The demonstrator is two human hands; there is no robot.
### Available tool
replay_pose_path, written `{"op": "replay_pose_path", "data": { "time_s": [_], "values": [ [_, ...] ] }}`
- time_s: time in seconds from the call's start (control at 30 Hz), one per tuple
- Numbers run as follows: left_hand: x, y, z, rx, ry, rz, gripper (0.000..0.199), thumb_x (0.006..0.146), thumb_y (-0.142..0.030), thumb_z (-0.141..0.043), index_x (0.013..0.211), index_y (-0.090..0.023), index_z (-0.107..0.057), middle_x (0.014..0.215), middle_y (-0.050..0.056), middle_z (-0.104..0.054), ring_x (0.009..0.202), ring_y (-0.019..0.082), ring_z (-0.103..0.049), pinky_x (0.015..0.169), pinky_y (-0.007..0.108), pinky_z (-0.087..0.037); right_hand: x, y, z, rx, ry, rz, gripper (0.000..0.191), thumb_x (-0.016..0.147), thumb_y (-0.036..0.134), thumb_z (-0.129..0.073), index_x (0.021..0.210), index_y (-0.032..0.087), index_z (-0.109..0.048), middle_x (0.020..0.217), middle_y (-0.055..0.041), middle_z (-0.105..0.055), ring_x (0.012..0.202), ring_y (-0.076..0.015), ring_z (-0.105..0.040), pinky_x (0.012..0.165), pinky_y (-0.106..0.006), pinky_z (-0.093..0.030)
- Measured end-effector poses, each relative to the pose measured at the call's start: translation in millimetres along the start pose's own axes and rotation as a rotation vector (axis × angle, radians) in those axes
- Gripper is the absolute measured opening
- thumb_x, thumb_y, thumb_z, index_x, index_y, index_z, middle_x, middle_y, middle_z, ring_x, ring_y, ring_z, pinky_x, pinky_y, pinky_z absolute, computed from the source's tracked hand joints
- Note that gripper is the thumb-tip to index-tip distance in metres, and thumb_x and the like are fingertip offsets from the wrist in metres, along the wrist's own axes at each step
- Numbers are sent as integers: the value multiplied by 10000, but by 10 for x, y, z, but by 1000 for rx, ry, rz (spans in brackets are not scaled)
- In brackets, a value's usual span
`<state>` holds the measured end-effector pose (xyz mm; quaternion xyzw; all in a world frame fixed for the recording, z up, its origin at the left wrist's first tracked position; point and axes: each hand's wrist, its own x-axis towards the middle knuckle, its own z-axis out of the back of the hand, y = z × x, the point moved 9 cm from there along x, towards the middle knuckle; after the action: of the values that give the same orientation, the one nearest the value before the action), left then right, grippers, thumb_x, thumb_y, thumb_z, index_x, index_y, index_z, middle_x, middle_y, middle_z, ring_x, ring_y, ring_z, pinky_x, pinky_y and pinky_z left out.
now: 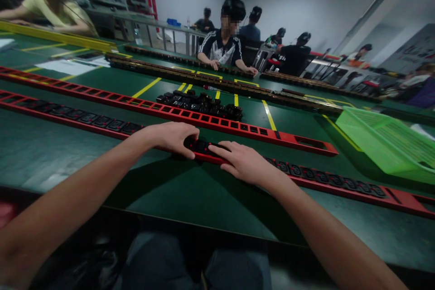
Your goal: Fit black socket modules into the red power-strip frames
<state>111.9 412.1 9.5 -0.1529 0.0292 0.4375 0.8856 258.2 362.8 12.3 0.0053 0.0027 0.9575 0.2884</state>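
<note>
A long red slotted strip (210, 158) runs across the green table in front of me, with black square inserts (102, 120) seated in many of its slots. My left hand (173, 138) curls over the strip, thumb at the near edge and fingers on the far side, closed around a black insert (200, 145). Part of that insert is hidden by the fingers. Just to the right, my right hand (246, 161) lies with stretched fingers on top of the strip, fingertips touching the black inserts. Beyond both hands is a pile of loose black inserts (204, 103).
A second red strip (231, 123) with open slots lies behind the first. At the right stands a green plastic basket (384, 133). Dark long rails (190, 74) lie farther back, where a co-worker (222, 45) sits. Another person (57, 13) sits at far left.
</note>
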Motion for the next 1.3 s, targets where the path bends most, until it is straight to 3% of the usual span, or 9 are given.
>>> {"op": "replay_pose_path", "data": {
  "time_s": [0.1, 0.17, 0.37, 0.53, 0.7, 0.83, 1.0, 1.2, 1.3],
  "values": [
    [45, -99, -27, 8, -52, -50, 439, 941, -592, -402, 1005, -201, -591, 1003, 55, -640, 854, 207, -590, 695, 286, -396, -22, -40, 29, 27, 0, 2, 599, 967, 320, -552, 1528, 245, -357, 1441, -138, -520, 1236, -294, -562, 990, -450, -496],
    [71, -161, -38, 49, -94, -54, 476, 970, -592, -334, 982, -196, -598, 989, 65, -633, 860, 215, -587, 687, 292, -386, -36, -83, 59, 55, -9, -14, 590, 945, 348, -590, 1490, 226, -398, 1394, -134, -559, 1207, -291, -581, 956, -437, -510],
    [71, -217, -44, 102, -118, 24, 482, 958, -615, -390, 984, -194, -624, 967, 68, -628, 875, 231, -594, 694, 300, -395, -38, -133, 103, 53, -2, -71, 435, 890, 326, -677, 1277, 193, -529, 1216, -115, -652, 1038, -275, -649, 786, -386, -536],
    [43, -502, -43, 107, -197, -166, 421, 994, -482, -438, 1271, -187, -556, 1167, 79, -602, 1045, 228, -586, 855, 313, -428, -45, -68, 73, 45, -15, -13, 371, 927, 285, -624, 1271, 186, -528, 1262, -132, -632, 1122, -271, -614, 860, -402, -527],
    [65, -620, -140, 198, -214, -190, 675, 943, -539, -550, 1471, -160, -368, 1271, 113, -588, 1086, 269, -583, 864, 350, -428, -13, -48, 30, 10, -100, -25, 372, 936, 269, -611, 1287, 174, -532, 1318, -146, -611, 1170, -287, -587, 949, -450, -515],
    [85, -610, -163, 232, -226, -150, 570, 949, -443, -586, 1406, -146, -421, 1220, 103, -609, 1059, 261, -584, 805, 344, -423, 13, -19, 19, 7, -160, -6, 382, 933, 258, -614, 1297, 171, -539, 1334, -154, -606, 1182, -294, -588, 966, -467, -520],
    [79, -666, -174, 335, -322, -110, 392, 955, -414, -587, 1234, -147, -521, 1175, 92, -625, 1054, 268, -565, 774, 352, -413, 9, -30, 30, 8, -188, 8, 398, 929, 258, -618, 1306, 154, -546, 1334, -159, -611, 1193, -303, -589, 982, -474, -522],
    [72, -730, -203, 405, -336, -75, 543, 984, -378, -525, 1418, -82, -388, 1344, 169, -556, 1153, 305, -534, 867, 409, -416, 27, -37, 67, 62, -147, 7, 380, 926, 244, -610, 1296, 170, -564, 1342, -155, -609, 1231, -292, -573, 1012, -475, -502],
    [93, -724, -189, 388, -305, -94, 462, 969, -374, -542, 1333, -100, -469, 1286, 160, -590, 1125, 299, -550, 872, 404, -420, 28, -46, 99, 98, -111, -5, 412, 905, 240, -624, 1308, 192, -552, 1344, -139, -606, 1221, -282, -577, 1004, -471, -502]
  ]
}}
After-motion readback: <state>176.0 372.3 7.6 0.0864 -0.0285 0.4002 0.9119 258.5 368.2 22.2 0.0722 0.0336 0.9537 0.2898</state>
